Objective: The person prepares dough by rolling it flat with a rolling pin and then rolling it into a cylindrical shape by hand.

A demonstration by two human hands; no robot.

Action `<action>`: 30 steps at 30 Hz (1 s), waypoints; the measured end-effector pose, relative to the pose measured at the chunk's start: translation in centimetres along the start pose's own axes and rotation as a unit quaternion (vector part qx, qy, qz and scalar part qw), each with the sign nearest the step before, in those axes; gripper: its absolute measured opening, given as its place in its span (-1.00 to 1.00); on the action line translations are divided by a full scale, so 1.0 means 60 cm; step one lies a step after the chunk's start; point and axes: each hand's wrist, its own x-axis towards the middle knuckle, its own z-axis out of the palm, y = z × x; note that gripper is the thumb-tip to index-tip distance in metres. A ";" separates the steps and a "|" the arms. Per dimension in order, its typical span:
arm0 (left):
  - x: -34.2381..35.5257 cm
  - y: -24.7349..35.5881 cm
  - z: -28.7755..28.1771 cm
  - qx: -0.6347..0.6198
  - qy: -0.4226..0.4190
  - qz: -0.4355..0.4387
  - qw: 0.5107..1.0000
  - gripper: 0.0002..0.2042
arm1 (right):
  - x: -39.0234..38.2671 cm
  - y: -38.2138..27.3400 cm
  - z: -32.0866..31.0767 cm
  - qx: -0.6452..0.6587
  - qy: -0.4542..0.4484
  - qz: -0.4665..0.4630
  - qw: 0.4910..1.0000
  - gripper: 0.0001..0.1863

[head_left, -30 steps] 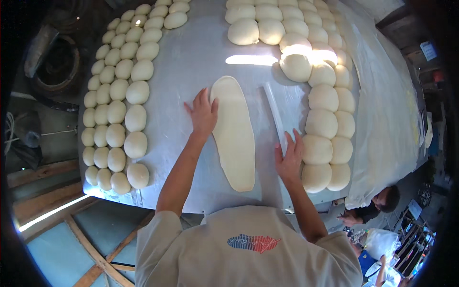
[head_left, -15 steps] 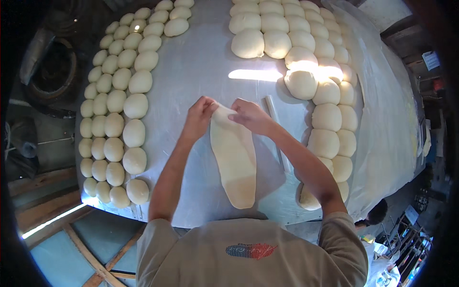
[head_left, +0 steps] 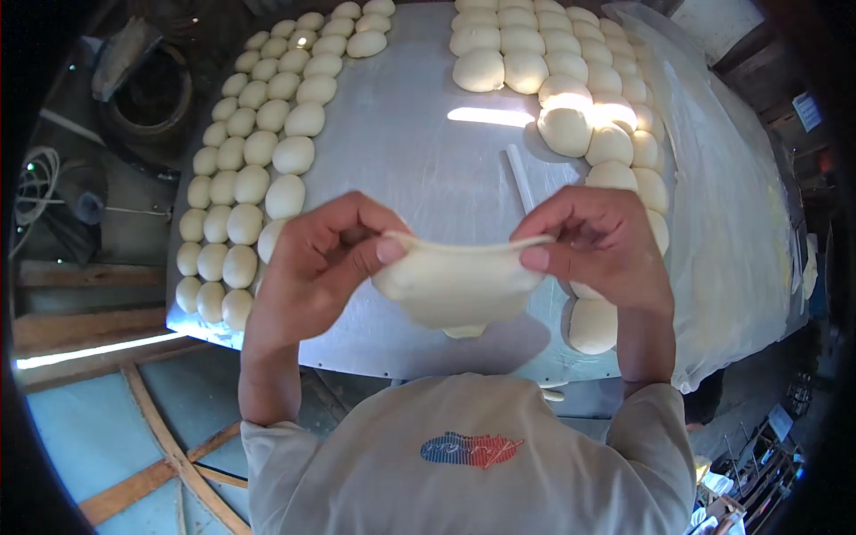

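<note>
A flattened sheet of pale dough (head_left: 459, 290) hangs from both my hands, lifted above the metal table. My left hand (head_left: 325, 259) pinches its upper left corner between thumb and fingers. At the upper right corner, my right hand (head_left: 593, 245) grips it the same way. The top edge stretches nearly straight between them, and the lower part droops toward me. Beyond my right hand a thin white rod (head_left: 519, 178), like a rolling pin, lies on the tabletop.
Rows of round dough balls (head_left: 251, 185) line the table's left side. More dough balls (head_left: 565, 132) sit in rows at the far right, beside a clear plastic sheet (head_left: 722, 223). The metal tabletop (head_left: 401, 134) lies between. A dark round tub (head_left: 152, 94) stands beyond the left edge.
Both hands have raised the dough off the table toward me and moved farther apart. Its top edge is now wider, where before the dough lay as a long strip.
</note>
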 end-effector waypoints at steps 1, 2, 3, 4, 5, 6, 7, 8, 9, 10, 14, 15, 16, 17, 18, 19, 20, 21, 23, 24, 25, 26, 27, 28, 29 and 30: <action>-0.010 0.016 0.003 0.021 0.015 0.017 1.000 -0.90 | -0.014 -0.015 0.013 -0.004 0.025 -0.006 1.000 -0.87; -0.017 0.028 0.004 0.041 0.030 0.033 0.998 -0.89 | -0.023 -0.024 0.023 -0.007 0.023 -0.012 1.000 -0.87; -0.021 0.038 0.006 0.041 0.030 0.040 0.998 -0.89 | -0.027 -0.037 0.027 -0.044 0.034 -0.043 0.998 -0.86; -0.021 0.050 0.002 0.071 0.049 0.056 0.995 -0.87 | -0.026 -0.051 0.031 -0.082 0.044 -0.077 0.993 -0.84; -0.019 0.064 -0.003 0.100 0.069 0.072 0.990 -0.85 | -0.019 -0.064 0.033 -0.088 0.044 -0.085 0.992 -0.84; -0.018 0.084 -0.011 0.107 0.075 0.080 0.988 -0.85 | -0.004 -0.074 0.036 -0.123 0.053 -0.112 0.985 -0.82; -0.009 0.104 -0.018 0.160 0.098 0.067 0.980 -0.83 | 0.008 -0.086 0.036 -0.162 0.067 -0.137 0.975 -0.80; -0.002 0.118 -0.024 0.212 0.122 0.050 0.968 -0.80 | 0.024 -0.095 0.033 -0.166 0.066 -0.144 0.973 -0.80; 0.007 0.132 -0.023 0.213 0.122 0.063 0.967 -0.80 | 0.034 -0.112 0.027 -0.164 0.075 -0.154 0.971 -0.81; 0.015 0.134 -0.023 0.192 0.136 0.075 0.969 -0.81 | 0.039 -0.124 0.023 -0.161 0.082 -0.165 0.970 -0.83; 0.011 0.132 -0.009 0.127 0.154 0.110 0.974 -0.85 | 0.028 -0.131 0.017 -0.205 0.098 -0.192 0.955 -0.83; 0.009 0.112 -0.008 0.129 0.155 0.111 0.973 -0.85 | 0.029 -0.101 0.012 -0.200 0.100 -0.182 0.958 -0.82; -0.003 0.086 -0.005 0.162 0.157 0.119 0.967 -0.86 | 0.025 -0.068 0.013 -0.192 0.102 -0.169 0.961 -0.81; -0.018 0.056 -0.005 0.197 0.161 0.126 0.959 -0.87 | 0.015 -0.035 0.022 -0.193 0.104 -0.141 0.965 -0.80; -0.030 0.021 0.004 0.217 0.162 0.115 0.956 -0.88 | -0.003 0.001 0.027 -0.199 0.111 -0.112 0.967 -0.79; -0.038 -0.028 0.016 0.236 0.160 0.102 0.953 -0.89 | -0.015 0.061 0.024 -0.251 0.129 -0.144 0.948 -0.83; -0.052 -0.087 0.022 0.237 0.149 0.113 0.953 -0.90 | -0.033 0.107 0.033 -0.296 0.137 -0.147 0.934 -0.86; -0.066 -0.144 0.031 0.237 0.138 0.126 0.953 -0.90 | -0.051 0.156 0.041 -0.298 0.134 -0.132 0.936 -0.82; -0.100 -0.247 0.067 0.268 0.128 0.021 0.955 -0.91 | -0.096 0.244 0.059 -0.333 0.120 -0.060 0.934 -0.80; -0.130 -0.299 0.075 0.286 0.120 0.016 0.951 -0.90 | -0.115 0.274 0.079 -0.358 0.103 -0.012 0.928 -0.82; -0.159 -0.338 0.086 0.302 0.110 0.013 0.947 -0.89 | -0.137 0.302 0.093 -0.377 0.086 0.014 0.922 -0.82; -0.180 -0.358 0.108 0.295 0.097 -0.018 0.950 -0.90 | -0.159 0.329 0.099 -0.396 0.072 0.043 0.915 -0.82; -0.195 -0.372 0.126 0.290 0.084 -0.046 0.952 -0.90 | -0.175 0.345 0.104 -0.394 0.076 0.049 0.915 -0.82; -0.210 -0.393 0.134 0.288 0.078 -0.051 0.953 -0.90 | -0.191 0.360 0.112 -0.448 0.056 0.031 0.892 -0.79; -0.222 -0.413 0.139 0.376 0.060 0.017 0.924 -0.88 | -0.204 0.374 0.120 -0.501 0.035 0.013 0.865 -0.76; -0.238 -0.431 0.147 0.457 0.041 0.082 0.884 -0.86 | -0.216 0.391 0.132 -0.550 -0.020 0.011 0.835 -0.67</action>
